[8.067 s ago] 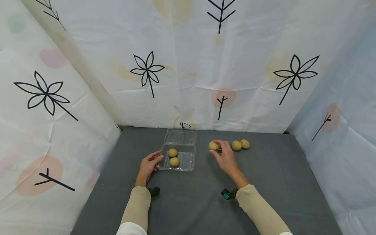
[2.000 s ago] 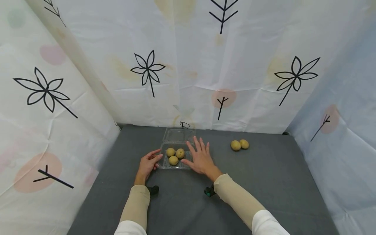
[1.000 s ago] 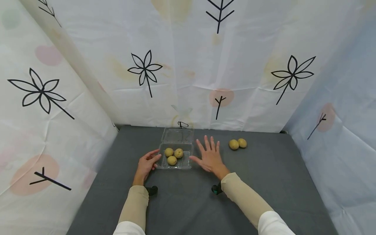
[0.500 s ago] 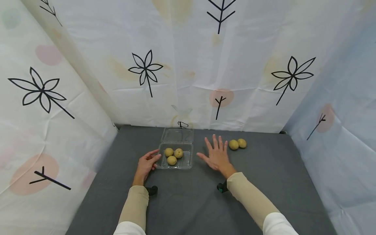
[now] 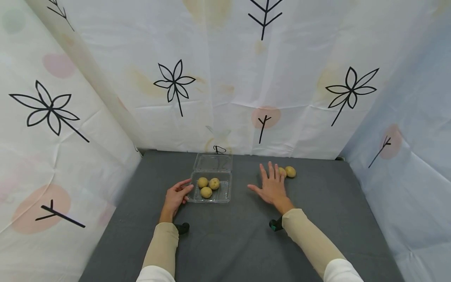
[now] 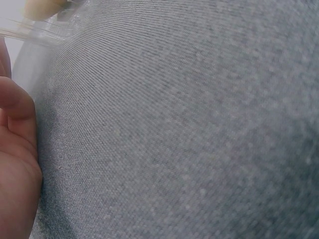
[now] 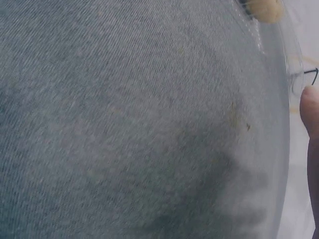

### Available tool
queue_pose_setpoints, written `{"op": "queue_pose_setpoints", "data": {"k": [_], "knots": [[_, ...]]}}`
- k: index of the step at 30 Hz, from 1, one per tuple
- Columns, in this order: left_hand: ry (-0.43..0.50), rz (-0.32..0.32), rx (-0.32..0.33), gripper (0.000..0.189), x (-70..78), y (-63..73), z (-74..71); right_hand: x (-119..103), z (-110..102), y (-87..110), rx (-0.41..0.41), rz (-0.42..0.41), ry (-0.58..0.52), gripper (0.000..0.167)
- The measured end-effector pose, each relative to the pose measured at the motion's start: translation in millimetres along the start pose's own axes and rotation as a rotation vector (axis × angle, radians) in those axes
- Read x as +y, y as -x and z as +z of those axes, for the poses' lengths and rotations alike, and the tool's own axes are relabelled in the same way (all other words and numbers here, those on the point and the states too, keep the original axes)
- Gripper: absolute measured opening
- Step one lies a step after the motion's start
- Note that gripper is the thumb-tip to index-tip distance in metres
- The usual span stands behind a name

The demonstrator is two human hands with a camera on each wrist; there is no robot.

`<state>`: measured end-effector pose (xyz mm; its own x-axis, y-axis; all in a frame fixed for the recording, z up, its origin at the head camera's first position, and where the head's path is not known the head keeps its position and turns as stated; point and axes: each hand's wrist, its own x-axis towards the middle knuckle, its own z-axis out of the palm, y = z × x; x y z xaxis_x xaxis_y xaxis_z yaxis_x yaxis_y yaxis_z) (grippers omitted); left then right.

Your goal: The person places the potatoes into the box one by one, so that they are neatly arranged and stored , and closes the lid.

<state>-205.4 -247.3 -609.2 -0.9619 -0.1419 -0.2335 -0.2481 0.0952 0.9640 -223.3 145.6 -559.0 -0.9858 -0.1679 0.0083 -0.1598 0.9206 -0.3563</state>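
Observation:
A clear plastic clamshell container (image 5: 225,192) stands on the grey table with its lid (image 5: 213,162) folded back. Three small yellow potatoes (image 5: 206,192) lie in its left and middle part. At the container's left edge my left hand (image 5: 174,199) holds the rim between thumb and fingers. My right hand (image 5: 273,190) is spread, fingers straight, over the table to the right of the container. Its fingertips partly cover one of two loose potatoes (image 5: 290,171); whether they touch it cannot be told. In the right wrist view only the thumb (image 7: 311,112) shows.
The grey cloth-covered table (image 5: 225,246) ends at a white printed curtain (image 5: 225,78) behind and at both sides. The container's lid reaches close to the back curtain. Each wrist carries a dark camera mount (image 5: 276,224).
A third potato has gone from my right hand into the container. The right hand has since moved right, fingers spread, to the two loose potatoes. The left hand has stayed at the container.

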Motion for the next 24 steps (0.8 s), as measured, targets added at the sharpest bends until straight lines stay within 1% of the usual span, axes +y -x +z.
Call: {"op": "queue_pose_setpoints", "data": {"k": [8,15,21,24], "knots": [[-0.003,-0.016,0.001,0.05,0.3,0.8,-0.8,14,-1,1.0,-0.018,0.039,0.048,0.104],[-0.004,-0.002,0.001,0.05,-1.4,-1.2,-0.3,30,-6,1.3,0.017,0.045,0.018,0.107],[-0.008,-0.004,0.001,0.049,-1.3,-1.1,-0.2,40,-9,2.7,0.061,0.079,0.013,0.107],[-0.015,-0.01,-0.001,0.05,-0.2,-0.2,-0.1,43,-10,4.0,0.078,0.102,-0.012,0.107]]}}
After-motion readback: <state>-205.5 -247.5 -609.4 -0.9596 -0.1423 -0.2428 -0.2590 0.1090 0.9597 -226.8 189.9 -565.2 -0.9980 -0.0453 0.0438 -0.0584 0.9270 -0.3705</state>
